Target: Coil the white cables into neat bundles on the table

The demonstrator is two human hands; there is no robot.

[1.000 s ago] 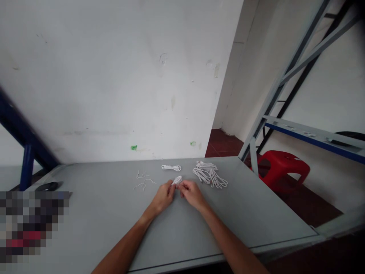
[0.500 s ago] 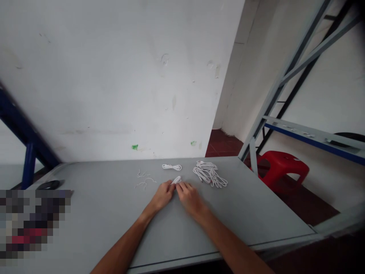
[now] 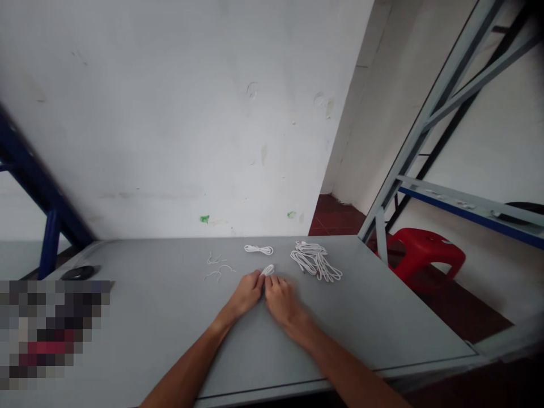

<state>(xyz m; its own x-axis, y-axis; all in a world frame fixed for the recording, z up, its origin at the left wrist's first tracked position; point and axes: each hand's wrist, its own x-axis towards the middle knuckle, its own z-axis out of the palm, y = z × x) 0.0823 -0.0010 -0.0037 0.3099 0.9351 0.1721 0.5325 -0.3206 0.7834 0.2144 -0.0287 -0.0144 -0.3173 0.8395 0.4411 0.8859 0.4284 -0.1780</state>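
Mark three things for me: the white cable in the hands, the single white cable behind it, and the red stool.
White cable in the hands (image 3: 268,270): head view, on its exposed loops.
Single white cable (image 3: 259,249): head view, on its middle.
Red stool (image 3: 420,249): head view, below its seat top.

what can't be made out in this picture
Head view, near end of the held white cable bundle: hidden by the left hand and right hand.
Head view, thin strands: too small to tell their material.
Head view, dark object at far right: cut off by the right edge.
Head view, lower left: masked by pixelation.
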